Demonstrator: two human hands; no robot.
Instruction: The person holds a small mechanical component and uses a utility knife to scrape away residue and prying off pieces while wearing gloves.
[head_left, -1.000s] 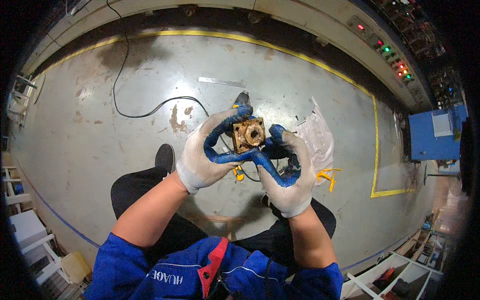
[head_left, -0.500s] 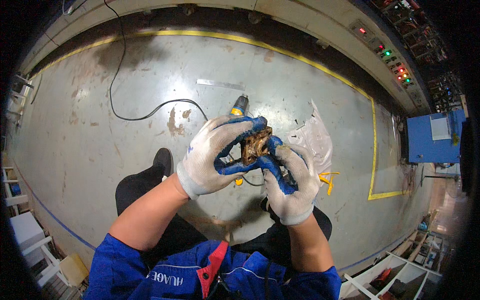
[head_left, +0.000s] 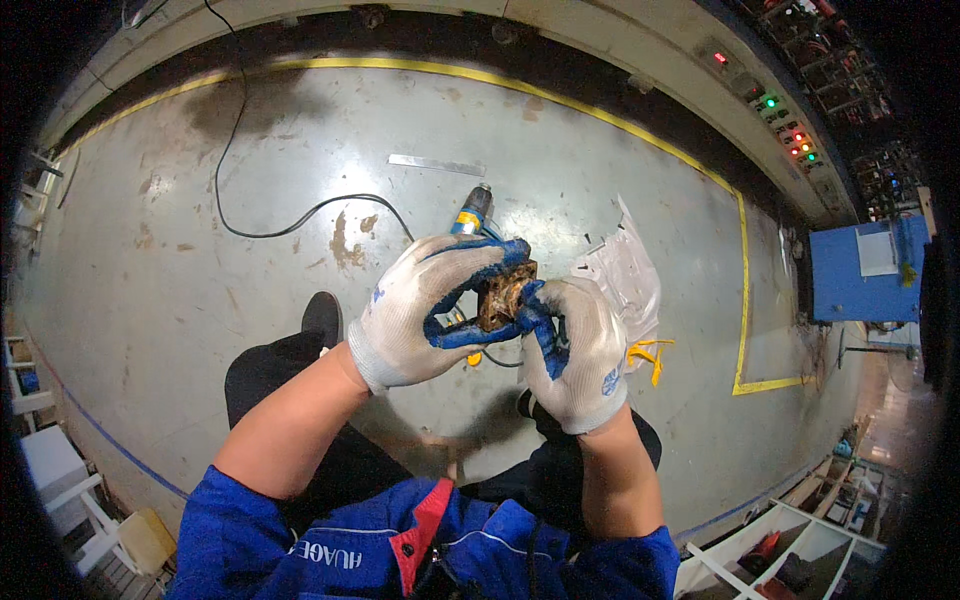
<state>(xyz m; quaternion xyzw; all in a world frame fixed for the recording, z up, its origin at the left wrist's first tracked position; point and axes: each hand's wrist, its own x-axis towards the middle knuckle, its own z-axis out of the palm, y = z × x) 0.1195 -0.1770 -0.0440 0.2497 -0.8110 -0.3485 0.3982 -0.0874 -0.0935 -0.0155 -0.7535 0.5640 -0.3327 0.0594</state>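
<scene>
A small, squarish metal block (head_left: 494,303), brown with grease and showing a hole near its lower corner, is held up off the floor before me. My left hand (head_left: 418,310), in a white knit glove with blue coated fingers, grips it between the thumb below and the fingers above. My right hand (head_left: 578,345), gloved the same way, has its thumb and fingertips pinched together against the block's right side. Whether those fingertips hold any smaller part is hidden. Beyond my left fingers lies a blue and yellow corded power tool (head_left: 470,215), partly covered by the glove.
A metal ruler (head_left: 437,164) lies on the grey floor past the tool, whose black cable (head_left: 300,222) curls left. Right of my hands are a crumpled white sheet (head_left: 625,275) and a yellow strip (head_left: 652,358). A machine panel with lit indicators (head_left: 797,140) stands far right.
My right hand has rolled over, its fingers drawing together at the block's right side. The left hand keeps its grip, and the block has tilted slightly.
</scene>
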